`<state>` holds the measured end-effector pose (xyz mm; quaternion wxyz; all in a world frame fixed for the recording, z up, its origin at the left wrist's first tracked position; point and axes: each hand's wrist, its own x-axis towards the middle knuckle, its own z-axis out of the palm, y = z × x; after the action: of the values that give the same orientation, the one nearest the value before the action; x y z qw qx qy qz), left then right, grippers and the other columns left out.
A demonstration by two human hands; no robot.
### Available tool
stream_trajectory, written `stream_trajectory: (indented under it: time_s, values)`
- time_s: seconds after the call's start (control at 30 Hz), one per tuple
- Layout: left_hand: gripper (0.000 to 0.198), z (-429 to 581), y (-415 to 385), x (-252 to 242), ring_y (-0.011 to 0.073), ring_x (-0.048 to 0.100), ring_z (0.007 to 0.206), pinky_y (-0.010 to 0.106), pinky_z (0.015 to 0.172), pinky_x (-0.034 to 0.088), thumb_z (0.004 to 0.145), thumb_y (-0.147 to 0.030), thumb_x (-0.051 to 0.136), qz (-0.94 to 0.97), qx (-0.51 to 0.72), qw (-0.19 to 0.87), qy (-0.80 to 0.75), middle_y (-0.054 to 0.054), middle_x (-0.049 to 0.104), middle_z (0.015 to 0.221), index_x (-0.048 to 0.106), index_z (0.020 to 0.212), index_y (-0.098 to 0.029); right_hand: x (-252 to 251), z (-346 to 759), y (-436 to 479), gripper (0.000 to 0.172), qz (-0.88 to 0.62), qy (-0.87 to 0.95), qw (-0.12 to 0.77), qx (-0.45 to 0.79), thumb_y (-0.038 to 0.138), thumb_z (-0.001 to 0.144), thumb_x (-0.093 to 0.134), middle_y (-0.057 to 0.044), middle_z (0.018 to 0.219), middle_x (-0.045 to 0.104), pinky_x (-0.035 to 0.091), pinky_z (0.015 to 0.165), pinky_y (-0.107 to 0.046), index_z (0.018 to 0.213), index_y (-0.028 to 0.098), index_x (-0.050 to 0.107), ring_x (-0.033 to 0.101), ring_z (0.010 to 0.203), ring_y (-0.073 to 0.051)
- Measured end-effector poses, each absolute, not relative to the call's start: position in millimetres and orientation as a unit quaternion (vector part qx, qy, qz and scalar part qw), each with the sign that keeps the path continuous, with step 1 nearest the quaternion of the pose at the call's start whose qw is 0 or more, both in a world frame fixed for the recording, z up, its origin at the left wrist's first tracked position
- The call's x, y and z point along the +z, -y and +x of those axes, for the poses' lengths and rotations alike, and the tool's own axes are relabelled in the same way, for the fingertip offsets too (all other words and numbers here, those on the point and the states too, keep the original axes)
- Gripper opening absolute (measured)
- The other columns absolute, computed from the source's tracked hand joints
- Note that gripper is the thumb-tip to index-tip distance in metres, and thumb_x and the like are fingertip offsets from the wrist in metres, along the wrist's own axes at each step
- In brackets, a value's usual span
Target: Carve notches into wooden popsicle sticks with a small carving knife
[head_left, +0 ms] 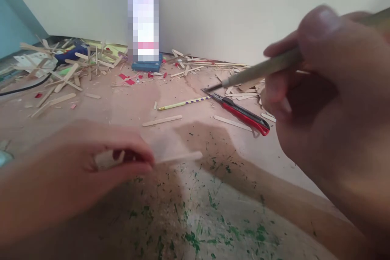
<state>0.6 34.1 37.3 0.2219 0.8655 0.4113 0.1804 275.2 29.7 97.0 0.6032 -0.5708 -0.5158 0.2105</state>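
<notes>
Pinched between the thumb and finger of my left hand [122, 158] is a pale wooden craft stick [183, 157], blurred and pointing right, low over the table. My right hand [323, 69] is raised at the right, its fingers closed round a slim tool with an olive-tan handle [252, 74], a pale collar and a dark tip, much like a paintbrush. The tool slants down to the left. Its tip overlaps in view the blade end of a red and black utility knife [243, 113]; whether they touch I cannot tell. Beyond lies a patterned yellow pencil [183, 103].
Single craft sticks [162, 120] lie in the middle. A blurred-out phone-like screen [143, 24] stands on a blue base [146, 65] at the wall. Heaped sticks surround a blue glue gun [73, 50] at left; more sticks [243, 93] lie right. Green paint marks dot the table [213, 211].
</notes>
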Motion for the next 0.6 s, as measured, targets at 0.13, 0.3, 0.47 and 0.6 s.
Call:
stream_trajectory:
  time_s: [0.13, 0.3, 0.47, 0.6]
  values:
    - [0.021, 18.0, -22.7, 21.1, 0.0124, 0.074, 0.079, 0.022, 0.069, 0.053, 0.103, -0.025, 0.060, 0.886, 0.163, 0.269, -0.340, -0.009, 0.079, 0.089, 0.078, 0.092, -0.032, 77.0, 275.1, -18.2, 0.027, -0.519, 0.653, 0.511, 0.207, 0.033, 0.094, 0.083, 0.004, 0.057, 0.062, 0.025, 0.037, -0.026, 0.070, 0.022, 0.077, 0.047, 0.046, -0.006]
    - [0.024, 20.2, -23.9, 6.7, 0.0123, 0.073, 0.085, 0.025, 0.077, 0.055, 0.108, -0.026, 0.057, 0.894, 0.198, 0.234, -0.327, -0.008, 0.077, 0.097, 0.078, 0.097, -0.031, 49.8, 274.5, -20.4, 0.024, -0.457, 0.751, 0.421, 0.224, 0.028, 0.098, 0.075, 0.005, 0.064, 0.069, 0.038, 0.041, -0.022, 0.075, 0.024, 0.072, 0.049, 0.046, -0.006]
    - [0.027, 18.1, -23.9, -2.8, 0.0135, 0.070, 0.085, 0.027, 0.077, 0.053, 0.111, -0.027, 0.054, 0.897, 0.220, 0.224, -0.311, -0.004, 0.075, 0.096, 0.077, 0.098, -0.028, 45.9, 273.3, -31.7, 0.026, -0.484, 0.782, 0.315, 0.234, 0.032, 0.098, 0.072, 0.001, 0.068, 0.073, 0.043, 0.041, -0.021, 0.074, 0.021, 0.076, 0.057, 0.050, -0.009]
    - [0.027, 16.3, -24.1, -8.7, 0.0132, 0.067, 0.084, 0.028, 0.079, 0.051, 0.111, -0.025, 0.054, 0.895, 0.234, 0.222, -0.309, -0.004, 0.074, 0.096, 0.076, 0.097, -0.027, 48.0, 273.1, -29.5, 0.028, -0.491, 0.766, 0.316, 0.270, 0.036, 0.097, 0.077, 0.003, 0.058, 0.066, 0.042, 0.040, -0.020, 0.071, 0.025, 0.077, 0.055, 0.049, -0.010]
